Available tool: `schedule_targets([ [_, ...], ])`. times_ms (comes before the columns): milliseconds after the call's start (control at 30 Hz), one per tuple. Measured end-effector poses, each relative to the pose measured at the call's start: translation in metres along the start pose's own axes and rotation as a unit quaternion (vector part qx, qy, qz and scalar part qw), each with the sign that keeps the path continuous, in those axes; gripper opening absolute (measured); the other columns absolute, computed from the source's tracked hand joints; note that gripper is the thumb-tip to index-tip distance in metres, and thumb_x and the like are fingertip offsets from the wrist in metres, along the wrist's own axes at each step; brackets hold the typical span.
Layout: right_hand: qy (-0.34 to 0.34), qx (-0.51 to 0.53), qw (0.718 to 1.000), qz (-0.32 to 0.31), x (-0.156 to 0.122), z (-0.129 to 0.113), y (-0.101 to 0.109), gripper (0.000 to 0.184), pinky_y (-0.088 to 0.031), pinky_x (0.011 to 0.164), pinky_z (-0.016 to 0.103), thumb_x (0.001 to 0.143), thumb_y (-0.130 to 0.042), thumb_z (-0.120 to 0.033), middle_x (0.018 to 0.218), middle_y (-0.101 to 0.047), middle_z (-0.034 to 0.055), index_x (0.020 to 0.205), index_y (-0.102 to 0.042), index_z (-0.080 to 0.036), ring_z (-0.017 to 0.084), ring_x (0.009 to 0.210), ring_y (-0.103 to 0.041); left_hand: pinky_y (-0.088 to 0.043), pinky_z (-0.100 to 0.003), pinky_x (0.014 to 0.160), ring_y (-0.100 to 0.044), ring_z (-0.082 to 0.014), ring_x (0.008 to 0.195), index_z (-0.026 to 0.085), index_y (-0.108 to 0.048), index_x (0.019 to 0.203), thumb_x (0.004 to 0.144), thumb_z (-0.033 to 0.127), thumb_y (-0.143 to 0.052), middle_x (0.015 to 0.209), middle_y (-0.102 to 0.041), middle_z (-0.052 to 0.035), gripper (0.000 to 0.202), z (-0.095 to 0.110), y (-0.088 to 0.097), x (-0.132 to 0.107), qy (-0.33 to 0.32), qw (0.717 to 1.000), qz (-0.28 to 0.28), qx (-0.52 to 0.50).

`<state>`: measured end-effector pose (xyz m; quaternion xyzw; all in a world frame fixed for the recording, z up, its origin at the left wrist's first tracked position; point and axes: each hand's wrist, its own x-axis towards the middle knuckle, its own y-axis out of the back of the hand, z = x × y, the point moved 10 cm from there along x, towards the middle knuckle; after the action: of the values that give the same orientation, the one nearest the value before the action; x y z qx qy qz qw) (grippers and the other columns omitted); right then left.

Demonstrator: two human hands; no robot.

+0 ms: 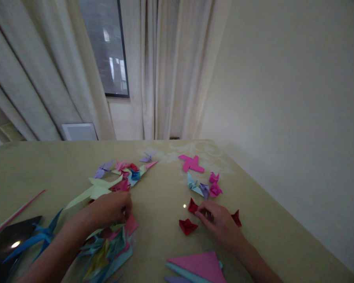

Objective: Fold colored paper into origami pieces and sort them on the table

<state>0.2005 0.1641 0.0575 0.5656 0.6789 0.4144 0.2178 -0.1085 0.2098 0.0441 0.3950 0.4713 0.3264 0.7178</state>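
My right hand [220, 220] is closed in a pinch at the edge of a small dark-red folded paper piece [192, 206] on the table. Just below it sits a red folded paper boat [188, 226]. Another red folded paper piece [236, 218] shows partly behind the back of this hand. Over the left pile, my left hand [113, 206] has its fingers curled downward; whatever they hold is hidden. Beside those fingers is a flat pink paper piece [131, 225]. Blue and teal folded papers [118, 247] lie under the forearm, and a pale green folded paper [98, 188] lies beyond it.
A pink paper pinwheel [191, 163] and several small origami pieces [205, 189] lie farther back. Larger folded triangles [196, 267] are at the front edge. At left are a dark tablet-like object [14, 239], a pink stick [20, 210] and a blue paper figure [44, 236]. A wall borders the right.
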Motion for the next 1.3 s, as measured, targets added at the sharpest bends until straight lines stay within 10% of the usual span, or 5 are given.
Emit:
schedule_targets([
  [333,-0.045,-0.055,0.972,0.225,-0.037,0.059,0.123,0.032,-0.055,0.077,0.035,0.099,-0.059,-0.053,0.096,-0.073,0.0073,0.100,-0.072,-0.023,0.023,0.083,-0.068,-0.047,-0.034,0.075,-0.070,-0.0268,0.092,0.024,-0.076,0.089,0.071,0.017,-0.060,0.098,-0.076,-0.0050,0.025,-0.017,-0.016,0.014,-0.025,0.999,0.041,0.015],
  [500,-0.056,-0.067,0.977,0.195,-0.049,0.093,0.100,0.041,-0.057,0.088,0.041,0.096,-0.059,-0.059,0.112,-0.071,0.0109,0.111,-0.072,-0.024,0.028,0.100,-0.069,-0.048,-0.036,0.080,-0.068,-0.0267,0.094,0.023,-0.075,0.085,0.079,0.020,-0.058,0.099,-0.073,-0.0060,0.018,-0.013,-0.007,0.014,-0.036,0.997,0.065,-0.004],
  [700,-0.117,-0.044,0.978,0.164,-0.053,0.115,0.081,0.043,-0.056,0.074,0.037,0.099,-0.055,-0.059,0.096,-0.072,0.0075,0.113,-0.069,-0.022,0.021,0.072,-0.065,-0.045,-0.035,0.102,-0.062,-0.0236,0.115,0.025,-0.071,0.096,0.095,0.028,-0.051,0.119,-0.070,-0.0056,0.020,0.086,0.022,0.000,-0.194,0.959,0.173,-0.114],
  [1100,-0.031,0.112,0.992,0.052,-0.048,0.051,0.020,0.049,-0.058,0.082,0.036,0.097,-0.068,-0.043,0.116,-0.067,0.0114,0.140,-0.060,-0.020,0.022,0.088,-0.068,-0.040,-0.037,0.118,-0.053,-0.0277,0.140,0.027,-0.052,0.149,0.096,0.044,-0.061,0.156,-0.053,-0.0116,0.056,0.162,-0.023,0.027,-0.203,0.953,0.053,-0.219],
  [1300,-0.027,0.065,0.997,0.041,-0.042,0.048,0.007,0.055,-0.053,0.106,0.043,0.095,-0.072,-0.043,0.135,-0.058,0.0132,0.143,-0.057,-0.023,0.029,0.122,-0.063,-0.040,-0.031,0.117,-0.056,-0.0251,0.136,0.033,-0.059,0.146,0.078,0.015,-0.075,0.149,-0.063,-0.0061,0.071,0.213,-0.026,0.030,-0.247,0.950,0.080,-0.173],
])
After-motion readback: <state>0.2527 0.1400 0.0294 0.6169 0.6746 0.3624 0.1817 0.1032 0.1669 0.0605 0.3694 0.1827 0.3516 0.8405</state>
